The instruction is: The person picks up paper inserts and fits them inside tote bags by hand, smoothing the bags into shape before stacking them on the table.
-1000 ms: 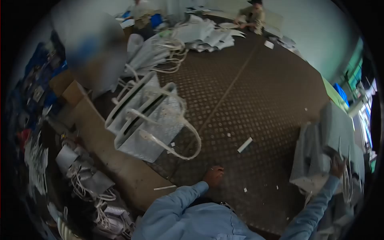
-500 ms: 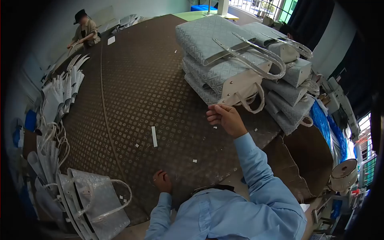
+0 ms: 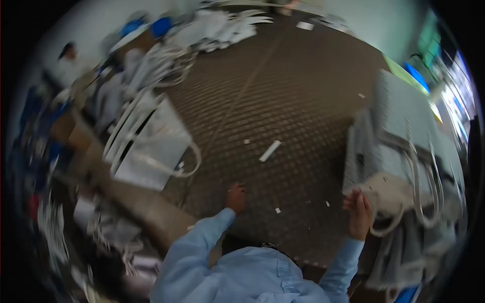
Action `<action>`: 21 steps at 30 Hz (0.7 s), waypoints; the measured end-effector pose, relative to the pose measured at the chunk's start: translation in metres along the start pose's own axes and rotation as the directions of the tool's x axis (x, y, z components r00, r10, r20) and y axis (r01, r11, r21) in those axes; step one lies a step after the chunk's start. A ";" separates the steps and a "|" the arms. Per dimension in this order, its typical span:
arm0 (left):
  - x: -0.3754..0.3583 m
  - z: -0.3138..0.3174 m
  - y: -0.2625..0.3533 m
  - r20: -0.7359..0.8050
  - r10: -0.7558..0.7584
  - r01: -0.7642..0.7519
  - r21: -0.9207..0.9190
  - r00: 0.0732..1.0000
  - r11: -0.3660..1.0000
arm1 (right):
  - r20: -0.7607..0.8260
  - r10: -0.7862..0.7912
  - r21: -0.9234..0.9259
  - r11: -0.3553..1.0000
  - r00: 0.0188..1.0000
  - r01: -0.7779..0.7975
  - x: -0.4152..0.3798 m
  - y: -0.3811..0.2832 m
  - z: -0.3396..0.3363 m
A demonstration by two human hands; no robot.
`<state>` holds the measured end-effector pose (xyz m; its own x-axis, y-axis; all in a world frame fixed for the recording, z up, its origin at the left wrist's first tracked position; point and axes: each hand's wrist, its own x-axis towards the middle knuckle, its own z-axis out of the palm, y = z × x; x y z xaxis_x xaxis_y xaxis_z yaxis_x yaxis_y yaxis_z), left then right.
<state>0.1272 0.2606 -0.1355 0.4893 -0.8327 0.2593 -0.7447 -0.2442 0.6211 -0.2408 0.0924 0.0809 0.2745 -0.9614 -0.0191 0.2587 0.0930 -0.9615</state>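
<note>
My left hand (image 3: 236, 198) is low over the brown patterned table (image 3: 283, 96), its fingers loosely apart with nothing seen in them. At the right, my right hand (image 3: 360, 214) is raised at the near corner of a stack of grey patterned handbags (image 3: 409, 113). Its fingertips overlap the pale end panel (image 3: 386, 187) of one bag; blur hides whether they grip it. Looped handles hang from that stack beside the hand. More handbags (image 3: 154, 146), white-grey with looped handles, lean together on the table's left side.
A white strip (image 3: 270, 150) and small scraps (image 3: 277, 210) lie on the table. Pale cut pieces (image 3: 222, 28) are heaped along the far left edge. Another person (image 3: 70, 60) is at the far left. More bag parts (image 3: 113, 227) are piled below the table edge at lower left.
My view has swung left, so the bag stack and my right hand now appear farther right. The right hand stays by the same bag corner. The left hand remains low over the table.
</note>
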 end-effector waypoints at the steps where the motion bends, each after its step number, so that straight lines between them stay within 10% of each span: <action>1: -0.007 0.012 0.003 -0.081 -0.038 0.036 -0.023 0.996 0.999 | 0.066 0.051 -0.018 0.999 0.997 -0.050 0.000 0.006 -0.005; 5: -0.041 0.043 0.057 -0.131 -0.356 0.363 0.032 0.925 0.931 | 0.199 0.343 -0.201 0.931 0.918 -0.305 -0.004 0.090 -0.032; 7: -0.056 0.058 0.089 0.010 -0.405 0.403 0.092 0.914 0.911 | 0.311 0.248 -0.803 0.585 0.918 0.114 0.005 0.149 -0.066; 11: -0.096 0.080 0.133 0.026 -0.416 0.396 0.256 0.909 0.882 | 0.336 0.072 -0.858 0.434 0.939 0.274 -0.005 0.166 -0.071; 13: -0.103 0.080 0.150 0.098 -0.427 0.374 0.338 0.899 0.864 | 0.638 -0.298 -0.708 0.134 0.710 0.693 0.008 0.204 -0.106; 21: -0.102 0.083 0.157 -0.001 -0.449 0.430 0.286 0.894 0.856 | 0.607 -0.103 -0.768 0.176 0.788 0.615 0.009 0.201 -0.096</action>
<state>-0.0771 0.2654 -0.1261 0.7721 -0.6338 -0.0459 -0.5568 -0.7096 0.4318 -0.2755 0.0771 -0.1387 0.7519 -0.6098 0.2507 -0.4973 -0.7741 -0.3917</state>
